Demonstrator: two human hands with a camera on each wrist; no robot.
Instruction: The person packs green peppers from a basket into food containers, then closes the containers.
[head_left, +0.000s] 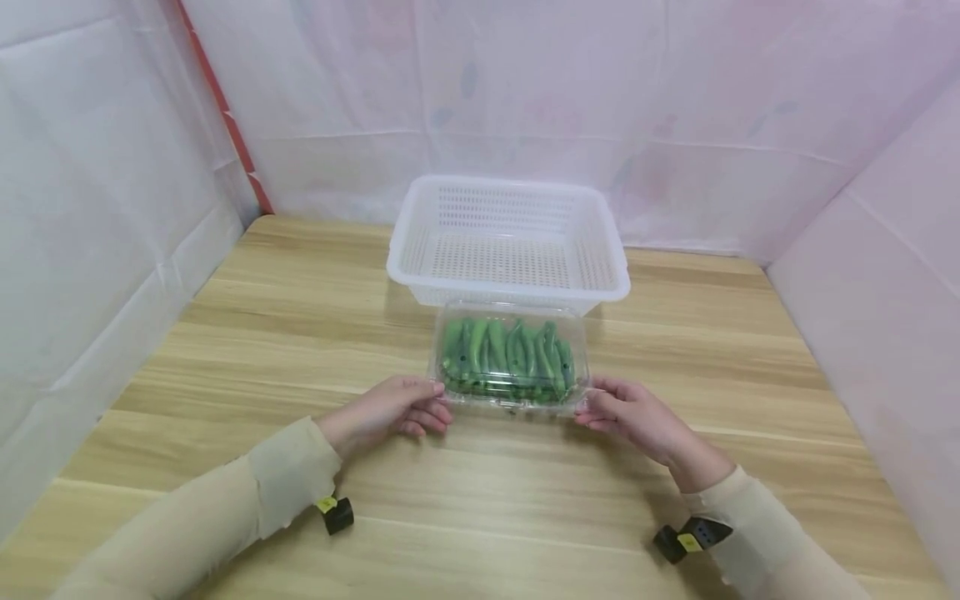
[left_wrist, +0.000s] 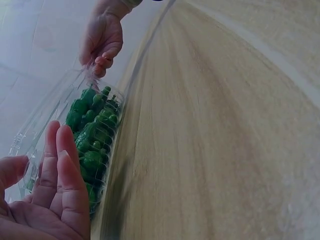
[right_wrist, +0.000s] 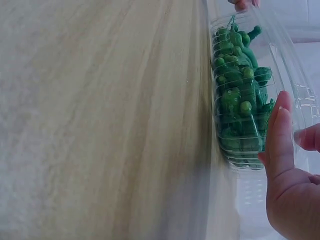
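A clear plastic clamshell box [head_left: 512, 310] full of green peppers [head_left: 502, 354] is at the middle of the table, just in front of a white basket. My left hand [head_left: 408, 408] pinches the box's near left corner. At the near right corner, my right hand [head_left: 633, 421] holds the rim between thumb and fingers. The left wrist view has the left hand [left_wrist: 50, 195] close by the box's edge, with the peppers [left_wrist: 95, 130] showing through the side. Seen from the right wrist, the right thumb [right_wrist: 310, 137] lies against the rim. Whether the box touches the table cannot be told.
The white perforated basket [head_left: 510, 287] stands behind the box, with nothing in it. Wood-grain table [head_left: 300, 317] spreads around both. Pale sheets [head_left: 675, 100] hang at the back and sides, and a red strip [head_left: 225, 108] runs down the back left corner.
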